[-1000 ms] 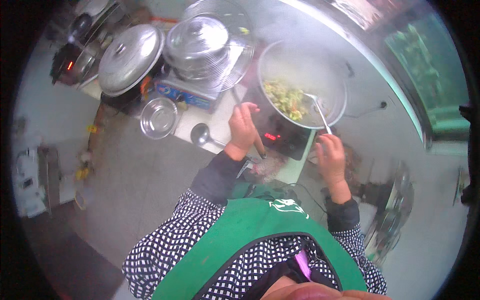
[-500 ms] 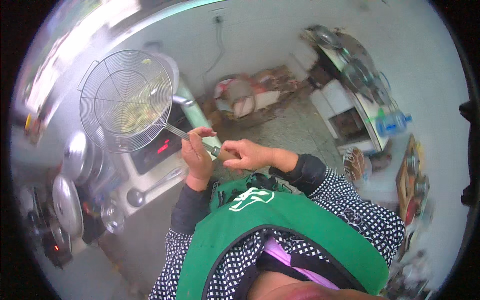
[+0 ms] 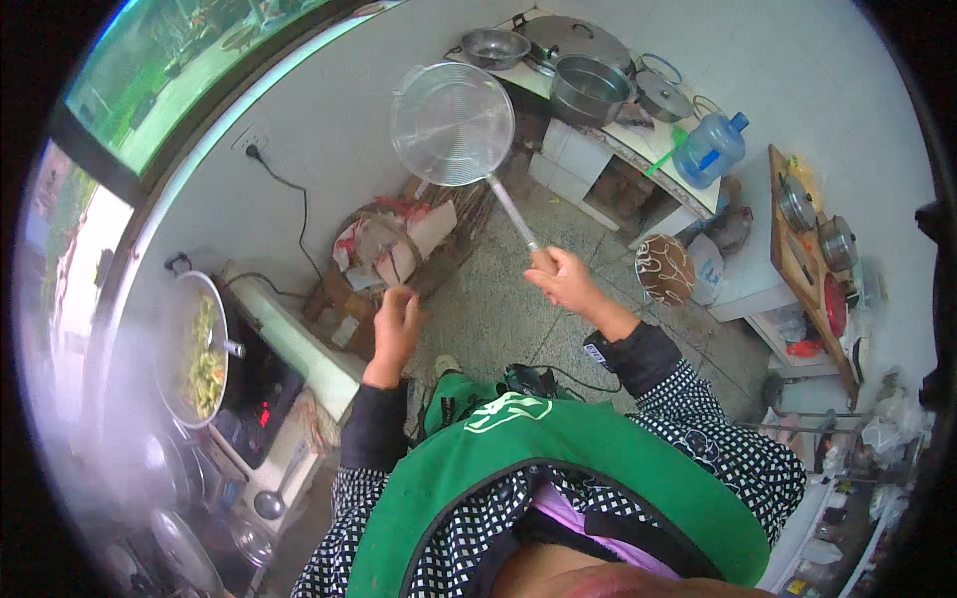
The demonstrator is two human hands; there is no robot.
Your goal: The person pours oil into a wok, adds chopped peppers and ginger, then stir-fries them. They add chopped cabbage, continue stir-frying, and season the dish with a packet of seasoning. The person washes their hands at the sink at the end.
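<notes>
My right hand (image 3: 568, 279) is wrapped round the wooden grip of a large round wire skimmer (image 3: 454, 125). Its mesh is held up and away from me, and I see nothing lying in it. My left hand (image 3: 396, 329) hangs apart from the skimmer with its fingers curled in; whether anything is inside them is hidden. To the left, a wok (image 3: 221, 384) of chopped, yellow-green food sits on a dark cooktop (image 3: 261, 399) with a red lit display. Steam veils the wok's left side.
A ladle (image 3: 271, 503) lies on the counter near the cooktop, beside metal lids (image 3: 186, 553). A tiled stove at the back carries a deep pot (image 3: 590, 92) and a blue water jug (image 3: 710, 151). A basket (image 3: 384, 249) and a brown round stool (image 3: 665, 269) stand on the floor.
The skimmer has swung right, from over the wok and cooktop to over the floor. My left hand has come off its shaft, and its fingers have curled. The view has turned rightward.
</notes>
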